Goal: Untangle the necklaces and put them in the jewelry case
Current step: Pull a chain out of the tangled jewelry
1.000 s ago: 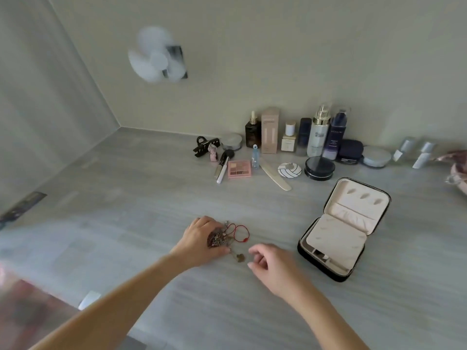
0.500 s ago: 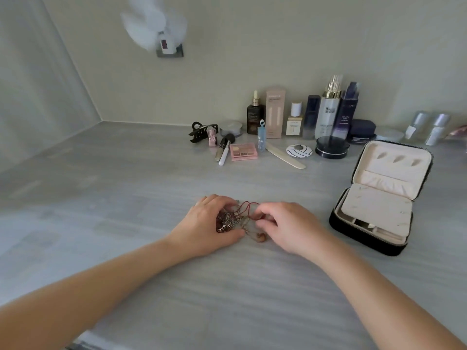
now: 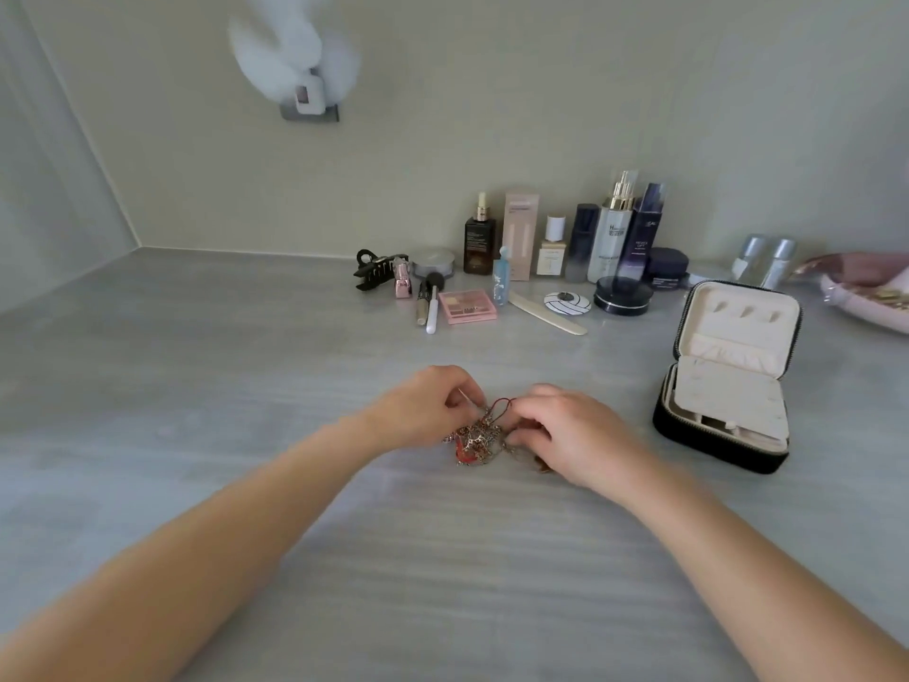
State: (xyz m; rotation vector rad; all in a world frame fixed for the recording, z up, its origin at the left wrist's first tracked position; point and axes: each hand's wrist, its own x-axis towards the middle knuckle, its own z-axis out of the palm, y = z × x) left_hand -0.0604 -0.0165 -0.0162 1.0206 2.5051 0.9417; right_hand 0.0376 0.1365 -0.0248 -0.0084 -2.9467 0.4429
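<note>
A tangled heap of necklaces (image 3: 476,438), thin metal chains mixed with a red cord, lies on the grey table between my two hands. My left hand (image 3: 425,406) pinches a strand at the heap's left top. My right hand (image 3: 570,435) grips chains on the heap's right side, and a brown pendant peeks out under it. The black jewelry case (image 3: 708,435) stands open to the right, its cream lining and raised lid showing; I see no necklace in it.
Bottles, jars and boxes of cosmetics (image 3: 590,248) line the back wall. In front lie a pink palette (image 3: 466,306), a nail file (image 3: 546,312), brushes and a black hair claw (image 3: 376,270). A pink dish (image 3: 870,292) sits at far right.
My right hand has come in from the lower right onto the heap. Both hands now hold strands, lifted slightly. The view has tilted up and nearer.
</note>
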